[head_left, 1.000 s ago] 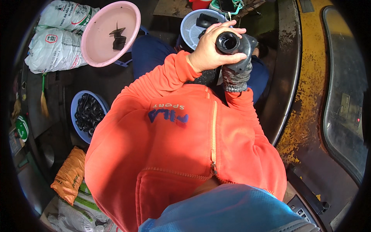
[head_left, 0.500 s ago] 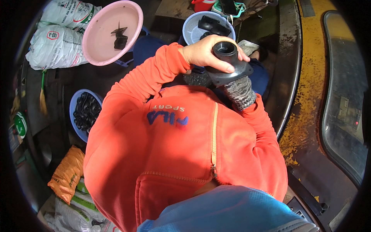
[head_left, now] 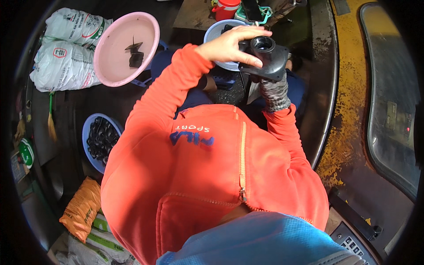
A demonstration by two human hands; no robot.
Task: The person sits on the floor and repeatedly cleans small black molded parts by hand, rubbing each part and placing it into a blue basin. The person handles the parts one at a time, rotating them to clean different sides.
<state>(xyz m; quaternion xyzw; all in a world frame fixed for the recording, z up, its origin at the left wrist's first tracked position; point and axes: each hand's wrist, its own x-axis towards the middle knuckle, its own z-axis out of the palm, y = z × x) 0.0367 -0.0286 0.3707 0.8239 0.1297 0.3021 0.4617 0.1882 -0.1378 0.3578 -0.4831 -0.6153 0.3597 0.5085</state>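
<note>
A black plastic part, a square flange with a short open tube, is held up in front of my chest with the tube's mouth facing me. My bare left hand curves round it from the left, thumb lying on the flange beside the tube and fingers stretched over the far side. Under the flange, my right hand in a grey knitted glove supports the part; its fingers are mostly hidden. Just beyond my hands, a light blue basket is partly covered by the left one.
On the left stand a pink basin with thin dark pieces and a blue basket full of black parts. White sacks and an orange bag lie farther left. A rusty yellow machine runs along my right; a red container stands beyond.
The part has moved slightly away and to the right, and its flange has turned more toward me. My left fingers have loosened from the tube and stretched out.
</note>
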